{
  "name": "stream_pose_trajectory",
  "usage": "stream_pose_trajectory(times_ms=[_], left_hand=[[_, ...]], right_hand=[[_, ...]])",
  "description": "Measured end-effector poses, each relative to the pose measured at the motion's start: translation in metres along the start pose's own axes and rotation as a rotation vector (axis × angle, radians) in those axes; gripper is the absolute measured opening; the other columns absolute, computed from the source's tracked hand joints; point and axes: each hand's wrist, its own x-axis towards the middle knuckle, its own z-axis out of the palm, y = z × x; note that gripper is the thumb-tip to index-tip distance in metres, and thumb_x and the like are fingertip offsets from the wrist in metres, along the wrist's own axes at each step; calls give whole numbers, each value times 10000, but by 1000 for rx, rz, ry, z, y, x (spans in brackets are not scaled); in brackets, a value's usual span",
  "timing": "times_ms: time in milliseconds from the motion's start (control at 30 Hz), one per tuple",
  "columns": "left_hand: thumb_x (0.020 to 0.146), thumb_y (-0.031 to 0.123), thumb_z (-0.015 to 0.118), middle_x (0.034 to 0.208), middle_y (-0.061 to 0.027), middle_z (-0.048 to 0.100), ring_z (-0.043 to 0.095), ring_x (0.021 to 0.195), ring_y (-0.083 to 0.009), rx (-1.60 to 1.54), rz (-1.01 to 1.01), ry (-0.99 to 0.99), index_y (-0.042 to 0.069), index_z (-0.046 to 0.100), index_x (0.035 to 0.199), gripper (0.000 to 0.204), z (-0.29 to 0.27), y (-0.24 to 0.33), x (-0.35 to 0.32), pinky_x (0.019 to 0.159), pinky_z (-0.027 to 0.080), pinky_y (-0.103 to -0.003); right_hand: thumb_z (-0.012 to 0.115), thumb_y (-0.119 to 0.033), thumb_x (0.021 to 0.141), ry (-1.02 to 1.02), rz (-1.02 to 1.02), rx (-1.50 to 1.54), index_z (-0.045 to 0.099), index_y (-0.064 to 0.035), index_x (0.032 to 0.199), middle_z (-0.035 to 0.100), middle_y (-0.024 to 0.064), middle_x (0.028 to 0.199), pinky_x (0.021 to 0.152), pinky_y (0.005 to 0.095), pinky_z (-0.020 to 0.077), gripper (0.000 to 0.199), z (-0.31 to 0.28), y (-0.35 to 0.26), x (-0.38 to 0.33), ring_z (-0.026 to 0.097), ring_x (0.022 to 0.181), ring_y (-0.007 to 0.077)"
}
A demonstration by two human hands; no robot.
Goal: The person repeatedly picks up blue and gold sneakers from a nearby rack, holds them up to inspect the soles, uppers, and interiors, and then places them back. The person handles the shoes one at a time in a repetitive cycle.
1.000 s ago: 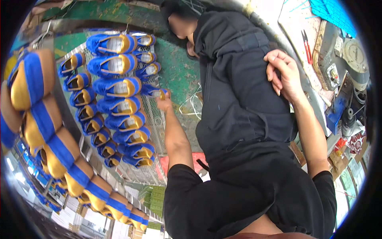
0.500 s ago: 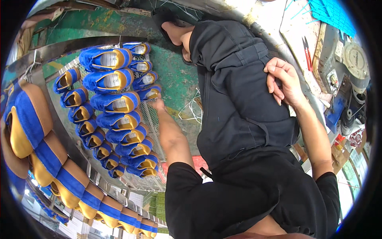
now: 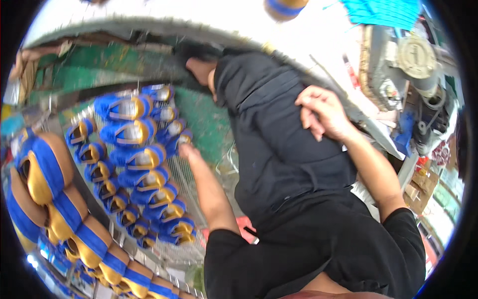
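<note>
My left hand (image 3: 186, 151) reaches to the rack on the left and is closed at the heel of a blue shoe with a yellow collar (image 3: 172, 144). Motion blur and the shoe partly hide its fingers. This shoe stands at the near end of a short column, beside a longer column of similar shoes (image 3: 132, 131). Over my dark-trousered thigh lies my right hand (image 3: 321, 112), its fingers loosely bent and apart, with nothing in them.
More blue, tan and yellow shoes (image 3: 55, 169) line a curved rack at the far left. A white worktable (image 3: 164, 15) crosses the top, with another shoe (image 3: 286, 7) at its edge. A grey machine (image 3: 416, 55) stands at the right, near blue netting (image 3: 383, 12). Green floor (image 3: 204, 117) shows below.
The whole view has shifted, bringing more of the white table and a shoe on it into sight. My left hand stays at the rack's shoe; my right hand remains over my thigh.
</note>
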Motion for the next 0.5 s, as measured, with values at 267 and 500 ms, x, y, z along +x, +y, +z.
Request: stream_pose_trajectory(times_ms=[267,500], left_hand=[[839,71,737,1206,-112,538,554,1019,-194,167,1306,-905,5,486,1291,521,193,217,-383,887,477,-331],[736,262,854,1210,-217,525,549,1100,-364,191,1488,-899,-21,317,1434,925,363,334,-450,964,451,-412]], right_hand=[[422,-299,1049,-75,-78,134,566,34,1086,616,136,653,334,259,421,365,-12,6,-1,471,376,114],[407,-242,1057,-122,-218,139,570,19,1141,623,118,742,452,271,500,319,-19,16,-24,539,467,127]])
